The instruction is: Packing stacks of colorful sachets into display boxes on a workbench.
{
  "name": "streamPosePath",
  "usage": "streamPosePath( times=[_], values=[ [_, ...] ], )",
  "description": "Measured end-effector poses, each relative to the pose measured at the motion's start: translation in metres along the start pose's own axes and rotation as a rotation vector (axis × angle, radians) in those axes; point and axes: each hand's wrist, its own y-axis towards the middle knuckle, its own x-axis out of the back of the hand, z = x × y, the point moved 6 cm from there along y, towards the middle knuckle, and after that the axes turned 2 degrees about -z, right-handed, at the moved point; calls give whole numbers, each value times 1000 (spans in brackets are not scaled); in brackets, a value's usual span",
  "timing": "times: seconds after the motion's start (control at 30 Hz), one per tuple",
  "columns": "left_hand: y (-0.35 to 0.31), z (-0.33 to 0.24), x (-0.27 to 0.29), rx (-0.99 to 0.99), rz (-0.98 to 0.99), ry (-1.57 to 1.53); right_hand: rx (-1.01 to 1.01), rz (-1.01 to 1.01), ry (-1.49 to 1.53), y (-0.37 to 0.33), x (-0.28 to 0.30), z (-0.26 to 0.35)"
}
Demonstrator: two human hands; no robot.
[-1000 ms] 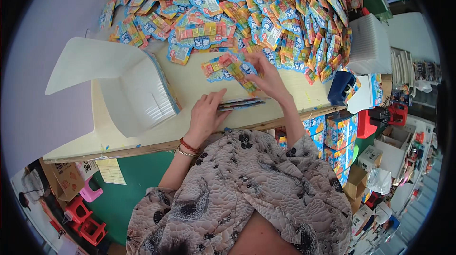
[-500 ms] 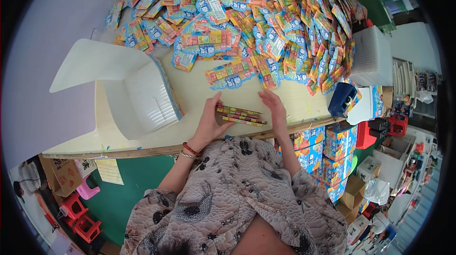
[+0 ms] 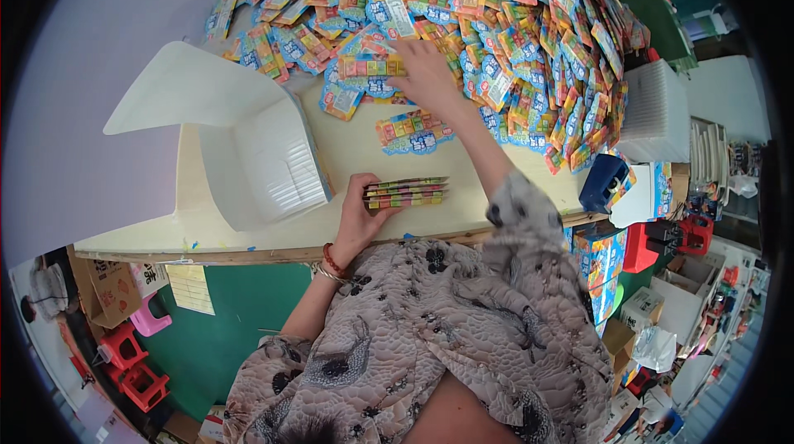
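Observation:
My left hand (image 3: pixel 357 216) is closed around a small stack of flat, colourful packs (image 3: pixel 409 192), held edge-up above the table near its front edge. My right hand (image 3: pixel 430 80) reaches to the near side of the big heap (image 3: pixel 513 47) of the same packs. Its thumb and fingers are apart at the right end of a pack with a row of coloured squares and a blue wavy edge (image 3: pixel 368 67); the fingertips are partly hidden. One more pack (image 3: pixel 413 131) lies on the table between the heap and my left hand.
A white box with its flap raised (image 3: pixel 263 158) lies open on the left of the table (image 3: pixel 149 233). A dark blue object (image 3: pixel 602 182), perhaps a tape dispenser, sits at the right edge by a stack of clear plastic trays (image 3: pixel 656 113). Red stools (image 3: pixel 142 384) stand on the floor.
My right hand has left the side of the held stack and moved up to the heap. My left hand keeps the stack near the front edge, with the packs now drawn more evenly together.

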Motion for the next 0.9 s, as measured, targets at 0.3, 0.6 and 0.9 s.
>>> streamPosePath(
  times=[0.3,0.6,0.9],
  values=[
    [-4,3,0,193,27,-229,-192,79,249,-18,-7,-24],
    [11,5,-17,493,-31,-1010,-492,-119,977,-161,13,7],
    [10,0,-10,68,130,-238,-449,-430,13,-80,105,-130]
  ],
)
